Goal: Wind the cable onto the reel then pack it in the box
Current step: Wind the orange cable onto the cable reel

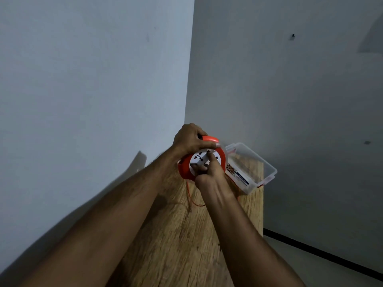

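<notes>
I saw grey walls meeting behind a wooden counter (pixel 186 235). A clear box (pixel 253 168) sat at its far end. My left hand (pixel 190 139) gripped the orange reel (pixel 184 168) by its handle; my right hand (pixel 209 175) pinched the hub. Loose thin cable (pixel 191 200) dangled, likely light and limp.

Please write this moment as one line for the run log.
phase: winding | left hand: grips reel handle | right hand: on white hub | cable: loose loop | box: open
</notes>
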The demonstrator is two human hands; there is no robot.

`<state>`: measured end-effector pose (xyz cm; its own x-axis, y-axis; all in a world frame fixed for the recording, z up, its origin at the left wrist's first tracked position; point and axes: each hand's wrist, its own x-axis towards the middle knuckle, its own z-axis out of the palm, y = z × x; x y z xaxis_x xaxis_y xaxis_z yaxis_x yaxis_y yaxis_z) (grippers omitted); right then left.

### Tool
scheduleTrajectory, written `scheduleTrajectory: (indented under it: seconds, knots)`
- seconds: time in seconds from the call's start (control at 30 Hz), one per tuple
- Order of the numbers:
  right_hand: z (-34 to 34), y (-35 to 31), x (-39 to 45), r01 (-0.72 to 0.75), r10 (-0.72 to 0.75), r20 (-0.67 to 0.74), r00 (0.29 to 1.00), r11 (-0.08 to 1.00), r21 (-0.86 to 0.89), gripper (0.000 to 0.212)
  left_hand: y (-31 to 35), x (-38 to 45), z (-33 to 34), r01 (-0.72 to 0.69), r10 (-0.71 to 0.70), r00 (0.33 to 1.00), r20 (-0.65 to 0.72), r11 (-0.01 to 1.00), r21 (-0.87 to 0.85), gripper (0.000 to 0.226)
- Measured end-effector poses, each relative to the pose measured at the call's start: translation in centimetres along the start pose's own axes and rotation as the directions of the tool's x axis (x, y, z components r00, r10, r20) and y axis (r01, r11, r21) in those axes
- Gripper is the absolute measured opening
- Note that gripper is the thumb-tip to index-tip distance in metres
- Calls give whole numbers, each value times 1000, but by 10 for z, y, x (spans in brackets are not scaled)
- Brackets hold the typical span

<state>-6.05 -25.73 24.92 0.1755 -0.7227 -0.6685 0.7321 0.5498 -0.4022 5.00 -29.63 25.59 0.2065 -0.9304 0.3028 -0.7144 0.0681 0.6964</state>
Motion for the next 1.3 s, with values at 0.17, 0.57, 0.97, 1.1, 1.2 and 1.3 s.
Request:
scheduleTrajectory:
  seconds: [0.17,0.57,0.97,1.1,1.2,1.3]
  knots:
    - [-27,-4,-16,184,-184,34,982,917,-355,35,-3,-1,-4,62,-62,998,-1,994,-94,44]
    - [-55,-5,10,422,-406,875,264,-766,-484,71,5,-2,-6,82,-83,996,-9,988,-127,46]
    - [-40,0,17,640,-549,777,310,-483,-597,60,1,-2,-13,83,-86,996,-23,991,-102,51]
    - [-36,6,16,775,-693,630,351,-163,-610,52,3,-2,-14,49,-51,998,-34,997,-60,49]
    - [-28,12,13,705,-766,314,561,243,-666,53,5,-1,-8,49,-53,997,-58,997,-56,49]
    - [-20,16,18,456,-563,0,826,668,-588,52,5,-1,-1,49,-51,996,-66,998,-43,48]
